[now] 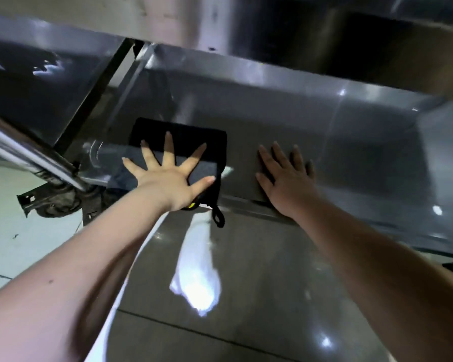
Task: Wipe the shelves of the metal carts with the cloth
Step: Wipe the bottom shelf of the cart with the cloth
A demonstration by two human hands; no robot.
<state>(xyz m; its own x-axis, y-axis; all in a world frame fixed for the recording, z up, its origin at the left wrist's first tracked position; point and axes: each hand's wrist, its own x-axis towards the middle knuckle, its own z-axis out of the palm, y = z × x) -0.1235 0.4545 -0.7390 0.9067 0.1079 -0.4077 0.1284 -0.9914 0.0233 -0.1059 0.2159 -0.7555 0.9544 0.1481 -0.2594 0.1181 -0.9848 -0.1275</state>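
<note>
Low down, on the bottom shelf point(364, 152) of a metal cart, the left hand point(168, 176) lies flat on a black cloth point(183, 134). Its fingers point(168, 145) are straight and spread wide apart, pressing the cloth against the steel without curling round it. The cloth sits at the shelf's left end, close to the front lip, and its small hanging loop point(218, 218) dangles over that edge. Just beside it, to the right, the right hand point(285, 178) rests palm-down on bare metal. Its fingers point(279, 154) are straight, only slightly parted, and hold nothing. Both forearms reach in from below. An upper shelf point(168, 19) overhangs the scene. A second cart point(37, 82) stands to the left, with a dark caster point(55, 205) beneath it. The glossy tiled floor point(246, 283) in front shows a bright patch of reflected light.
</note>
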